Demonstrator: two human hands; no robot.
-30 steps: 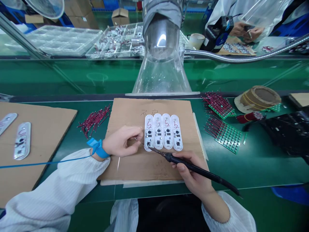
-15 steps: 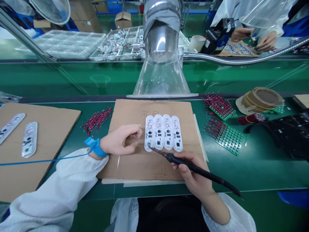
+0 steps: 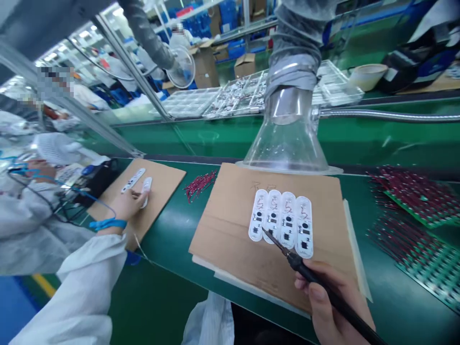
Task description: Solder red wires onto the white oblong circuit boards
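My right hand (image 3: 334, 297) grips a black soldering iron (image 3: 305, 270), its tip over the lower part of the row of white oval circuit boards (image 3: 287, 218). These boards lie side by side on a cardboard sheet (image 3: 230, 215), each bearing dark chips and red wire. Far to the left, my left hand (image 3: 127, 206), with a blue wrist strap (image 3: 108, 224), has its fingers closed at the edge of a single white circuit board (image 3: 146, 184). Another white board (image 3: 132, 180) lies beside it on a second cardboard sheet (image 3: 165, 182). A thin pale strand hangs below that hand.
Red wires (image 3: 201, 183) lie between the sheets. Green panels with red wires (image 3: 427, 258) lie at right. A clear fume hood (image 3: 287, 143) stands over the back edge. A co-worker's hand (image 3: 41, 167) and a white fan (image 3: 59, 146) are at far left.
My left hand has moved left from the middle cardboard to the board on the other sheet. The view has turned left. The soldering iron's tip remains near the board row.
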